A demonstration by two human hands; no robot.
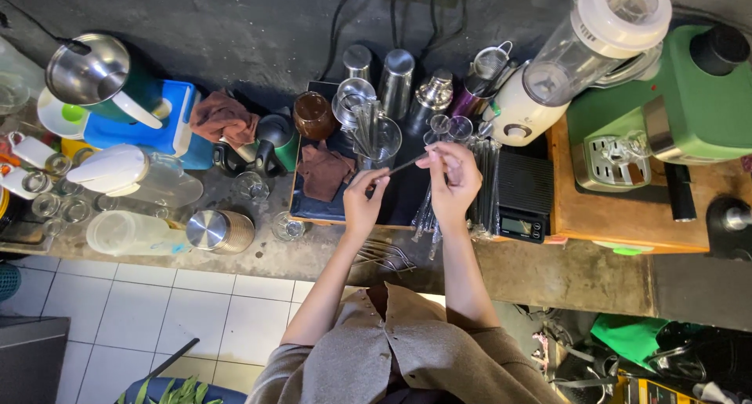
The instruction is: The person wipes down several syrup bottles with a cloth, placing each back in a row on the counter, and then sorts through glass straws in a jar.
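A thin dark straw [407,165] was pinched at its two ends between the fingers of the left hand [363,203] and those of the right hand [454,177], both closed on it. It was held level above the dark tray [313,207] on the table [258,251], just in front of a glass of utensils [374,142], with a black scale [525,196] beside the right hand.

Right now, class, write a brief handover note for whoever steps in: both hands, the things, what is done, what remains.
Left hand pinches the lower end of a thin straw; right hand pinches its upper end.
Both hover over the dark tray, beside the glass of straws.
More wrapped straws lie under the right hand.
Done: one straw picked up.
Left: straw not yet put down.
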